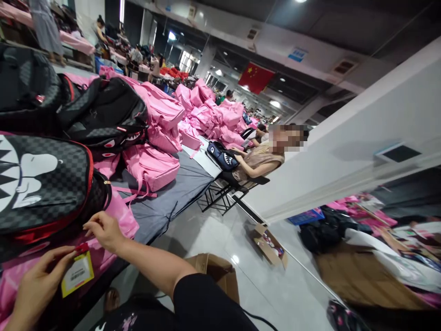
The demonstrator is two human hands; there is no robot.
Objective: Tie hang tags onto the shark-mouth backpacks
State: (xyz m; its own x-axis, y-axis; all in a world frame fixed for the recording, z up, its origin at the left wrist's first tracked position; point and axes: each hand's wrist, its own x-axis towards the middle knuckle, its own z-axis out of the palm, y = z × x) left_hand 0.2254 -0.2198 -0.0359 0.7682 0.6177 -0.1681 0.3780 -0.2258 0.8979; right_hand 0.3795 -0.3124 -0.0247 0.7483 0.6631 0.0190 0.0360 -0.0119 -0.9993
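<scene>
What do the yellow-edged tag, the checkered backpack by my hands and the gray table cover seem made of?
Tag: probably smooth paper or plastic; flat, crisp edges. Checkered backpack: perhaps coated fabric or faux leather, low sheen; smoothly curved panel. Gray table cover: likely thin cloth, mostly matte; soft creases and gathers.

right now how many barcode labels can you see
1: the yellow-edged label held in the left hand, below the front checkered backpack. Others may be hidden.

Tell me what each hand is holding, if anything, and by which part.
The left hand pinches a yellow-edged barcode tag near its top, beside a red piece. Whether the right hand holds anything cannot be told.
</scene>
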